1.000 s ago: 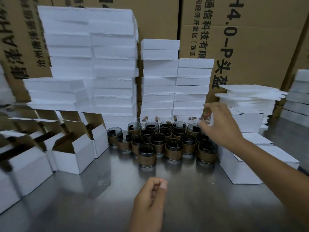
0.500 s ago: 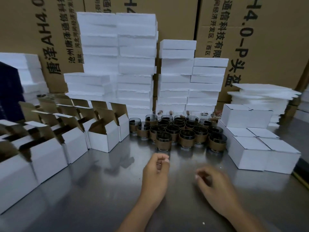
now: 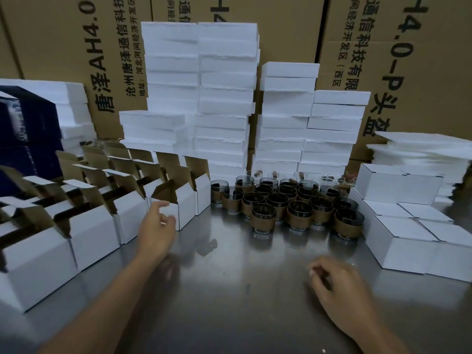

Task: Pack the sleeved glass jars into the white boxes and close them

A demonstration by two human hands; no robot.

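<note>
Cartons [image 3: 288,29], brown, printed: a wall across the rear.
Counter [image 3: 229,290], steel: carries all below.
Foam slabs [image 3: 224,98], white: stacked against the cartons.
Open boxes [image 3: 35,272], white, lids up: rows on the left.
Closed boxes [image 3: 401,249], white: grouped on the right.
Jars [image 3: 298,215], sleeved: clustered at centre rear, standing on the counter between the two box groups.
Left hand [image 3: 155,228]: just before the nearest open box, fingers loosely spread, holding nothing.
Right hand [image 3: 342,284]: low over the counter's front, fingers loosely curled, empty, blurred.
</note>
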